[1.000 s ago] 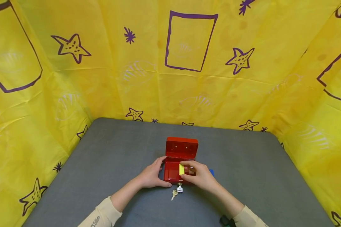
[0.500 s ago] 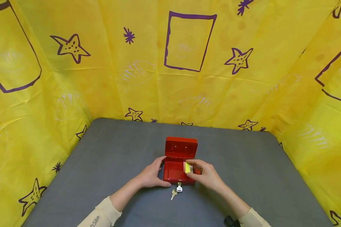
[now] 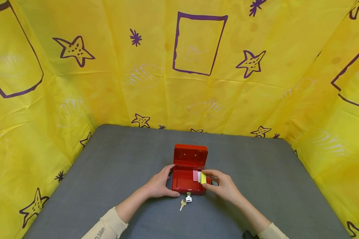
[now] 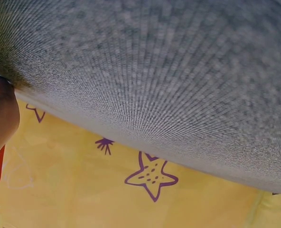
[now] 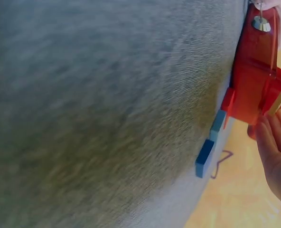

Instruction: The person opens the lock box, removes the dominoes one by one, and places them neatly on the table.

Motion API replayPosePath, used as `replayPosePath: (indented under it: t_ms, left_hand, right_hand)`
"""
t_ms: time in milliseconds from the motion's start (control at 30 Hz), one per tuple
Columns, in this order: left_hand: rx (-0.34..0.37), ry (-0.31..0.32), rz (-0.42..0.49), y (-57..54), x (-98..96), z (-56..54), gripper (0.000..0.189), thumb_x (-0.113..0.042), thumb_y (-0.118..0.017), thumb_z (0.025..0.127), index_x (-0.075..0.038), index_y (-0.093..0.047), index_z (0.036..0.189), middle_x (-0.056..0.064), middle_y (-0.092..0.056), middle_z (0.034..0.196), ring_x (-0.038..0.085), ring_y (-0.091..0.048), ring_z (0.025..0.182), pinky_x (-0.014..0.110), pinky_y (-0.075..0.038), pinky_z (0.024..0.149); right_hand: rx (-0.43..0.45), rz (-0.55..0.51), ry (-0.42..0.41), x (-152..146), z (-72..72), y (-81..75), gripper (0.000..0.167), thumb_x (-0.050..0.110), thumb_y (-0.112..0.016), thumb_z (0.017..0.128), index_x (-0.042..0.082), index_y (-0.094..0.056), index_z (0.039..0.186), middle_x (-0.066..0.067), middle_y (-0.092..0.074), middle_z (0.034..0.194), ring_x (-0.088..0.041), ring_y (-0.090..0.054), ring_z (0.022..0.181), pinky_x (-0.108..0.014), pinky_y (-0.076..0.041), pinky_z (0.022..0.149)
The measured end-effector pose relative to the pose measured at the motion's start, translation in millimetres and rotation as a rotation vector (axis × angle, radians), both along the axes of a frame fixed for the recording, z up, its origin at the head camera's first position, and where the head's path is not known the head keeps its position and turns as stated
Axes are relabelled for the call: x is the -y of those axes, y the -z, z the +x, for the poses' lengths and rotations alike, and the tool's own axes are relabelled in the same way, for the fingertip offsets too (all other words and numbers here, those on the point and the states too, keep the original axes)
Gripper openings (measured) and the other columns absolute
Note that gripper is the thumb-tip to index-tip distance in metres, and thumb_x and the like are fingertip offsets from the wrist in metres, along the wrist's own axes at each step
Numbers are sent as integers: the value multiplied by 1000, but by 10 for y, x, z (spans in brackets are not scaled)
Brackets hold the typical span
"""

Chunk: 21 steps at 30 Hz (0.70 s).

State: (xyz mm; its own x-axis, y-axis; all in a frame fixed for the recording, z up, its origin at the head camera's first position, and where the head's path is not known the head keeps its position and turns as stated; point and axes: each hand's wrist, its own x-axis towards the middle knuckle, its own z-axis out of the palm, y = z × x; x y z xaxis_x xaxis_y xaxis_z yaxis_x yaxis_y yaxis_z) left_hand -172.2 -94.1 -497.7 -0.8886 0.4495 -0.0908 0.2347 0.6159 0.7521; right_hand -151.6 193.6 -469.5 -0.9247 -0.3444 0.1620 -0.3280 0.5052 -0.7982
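A red cash box [image 3: 179,181] stands on the table, its lid [image 3: 190,156] raised. My left hand [image 3: 161,184] grips the box's left side, thumb at the front corner and fingers toward the back. With thumb and fingertips, my right hand [image 3: 222,186] pinches a small flat yellow block [image 3: 203,178] at the box's right part. A pink block [image 3: 195,175] and a white block [image 3: 199,177] lie side by side just left of it, inside the box. One key [image 3: 188,199] sits in the front lock, and a second key [image 3: 183,204] hangs beside it.
In the right wrist view, a red block [image 5: 228,104], a light blue block [image 5: 217,124] and a dark blue block [image 5: 205,154] lie on the grey tabletop [image 5: 131,118] beside the box. Yellow patterned cloth [image 3: 149,93] walls in the table's back and sides.
My right hand has carried the yellow block rightward across the box, uncovering the pink and white blocks. The left hand keeps its grip on the box.
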Motion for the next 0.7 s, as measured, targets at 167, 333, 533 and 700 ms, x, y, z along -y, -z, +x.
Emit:
replayPosePath:
  t_ms: [167,333,533,700]
  left_hand:
    - [8,-2,-3,7,-4,0,103,-43,-86,69,-12,-28,149,12,-41,145,33,-54,120,46,-52,92]
    - [13,-3,-2,9,-9,1,104,-43,-86,69,-11,-28,149,12,-41,145,34,-54,120,46,-52,92]
    - [15,-3,-3,10,-10,0,104,-43,-86,69,-11,-28,149,12,-41,146,34,-54,120,46,-52,92]
    - [11,-5,0,-2,-9,-1,104,-42,-86,69,-11,-28,149,12,-41,146,34,-54,120,46,-52,92]
  right_hand:
    - [-7,25,15,-67,31,33,42,15,-79,82,6,-66,121,-4,-67,115,-27,-63,104,-41,-53,89]
    - [-17,41,41,-148,49,76,41,14,-79,82,6,-66,120,-4,-67,115,-27,-64,104,-43,-53,89]
    - [-24,29,65,-240,49,101,41,10,-80,80,5,-67,119,-6,-68,114,-27,-64,104,-42,-53,89]
    - [10,28,85,-325,47,91,42,10,-80,81,6,-66,120,-6,-67,116,-26,-64,106,-40,-52,91]
